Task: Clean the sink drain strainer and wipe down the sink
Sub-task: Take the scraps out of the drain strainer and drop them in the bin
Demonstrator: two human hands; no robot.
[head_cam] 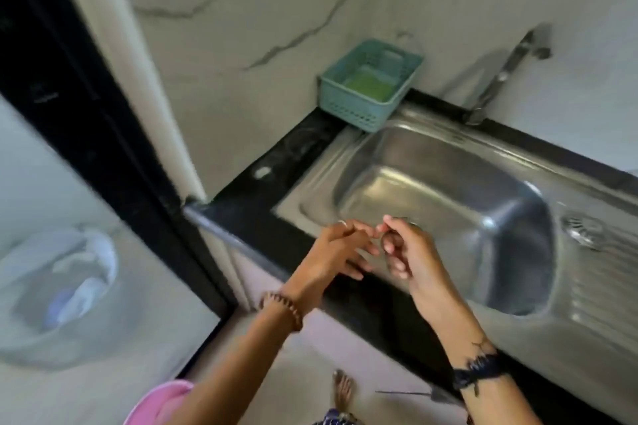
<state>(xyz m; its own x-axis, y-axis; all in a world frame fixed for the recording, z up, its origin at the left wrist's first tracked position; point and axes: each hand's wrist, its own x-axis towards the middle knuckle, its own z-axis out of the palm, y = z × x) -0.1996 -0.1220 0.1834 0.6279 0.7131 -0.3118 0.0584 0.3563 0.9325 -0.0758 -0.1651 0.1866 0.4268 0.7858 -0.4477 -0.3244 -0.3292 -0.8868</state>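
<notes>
Both hands hovered over the stainless steel sink's (448,190) front edge, left hand (336,252) loosely open, right hand (411,252) curled, contents unclear.

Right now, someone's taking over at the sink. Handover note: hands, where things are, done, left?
Left hand: over the sink's near rim, fingers relaxed, holding nothing visible.
Right hand: beside it, thumb and forefinger pinched; too blurred to tell whether it holds anything.
Sink: steel basin, looks empty; its drain is hidden behind the hands.
Round metal strainer-like piece: lying on the drainboard, right of the basin.
Teal basket: back left corner, green sponge or cloth inside.
Faucet: no water visible.
Done: strainer apparently already out.
Left: clean it, refit it, wipe the basin.
</notes>
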